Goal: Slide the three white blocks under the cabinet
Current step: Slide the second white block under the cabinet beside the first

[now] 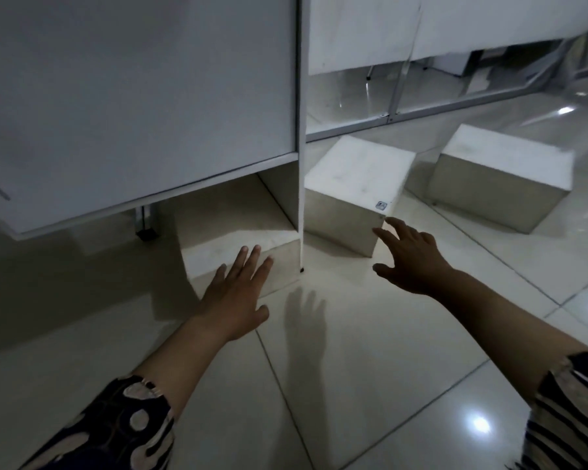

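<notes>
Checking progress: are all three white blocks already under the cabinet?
No: one white cube block sits partly under the white cabinet, while two others stand out on the tiled floor.

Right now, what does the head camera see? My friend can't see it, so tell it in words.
Two open hands reach toward white blocks on a tiled floor: the left hand is at a block partly under the cabinet, the right hand is by the middle block. A third block sits farther right, untouched.
</notes>
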